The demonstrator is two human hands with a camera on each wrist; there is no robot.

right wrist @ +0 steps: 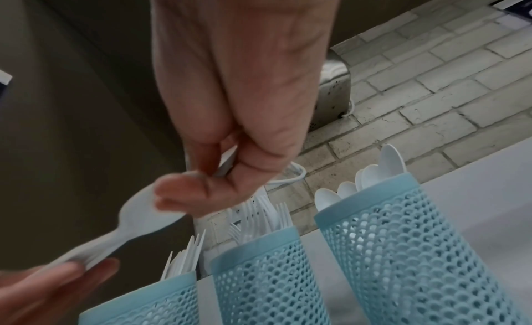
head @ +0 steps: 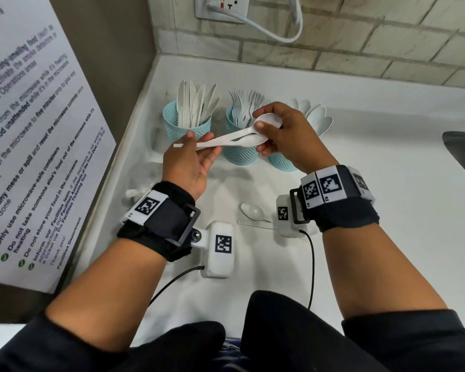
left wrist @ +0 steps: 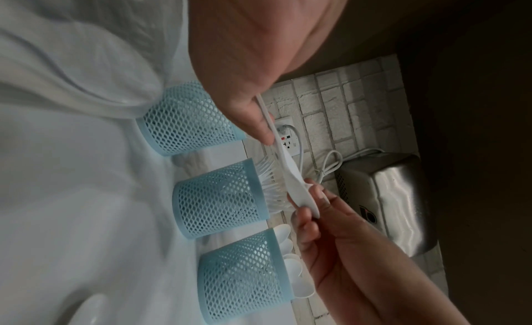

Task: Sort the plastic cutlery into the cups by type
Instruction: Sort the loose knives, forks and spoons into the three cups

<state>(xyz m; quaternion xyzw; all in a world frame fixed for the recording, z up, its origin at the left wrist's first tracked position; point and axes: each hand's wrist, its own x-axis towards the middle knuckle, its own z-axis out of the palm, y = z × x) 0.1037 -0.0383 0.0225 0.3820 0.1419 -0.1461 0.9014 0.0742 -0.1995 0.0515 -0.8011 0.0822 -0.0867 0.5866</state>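
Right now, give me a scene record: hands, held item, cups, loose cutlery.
left hand: holds handle end of white spoons
right hand: pinches their bowl end
knife cup: leftmost, holds knives
fork cup: middle, holds forks
spoon cup: rightmost, holds spoons
loose spoon: on white counter, near the wrists
held count: cannot tell

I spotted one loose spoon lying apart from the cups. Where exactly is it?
In the head view the loose spoon lies on the white counter, near the person, just left of the right wrist and well in front of the three cups.
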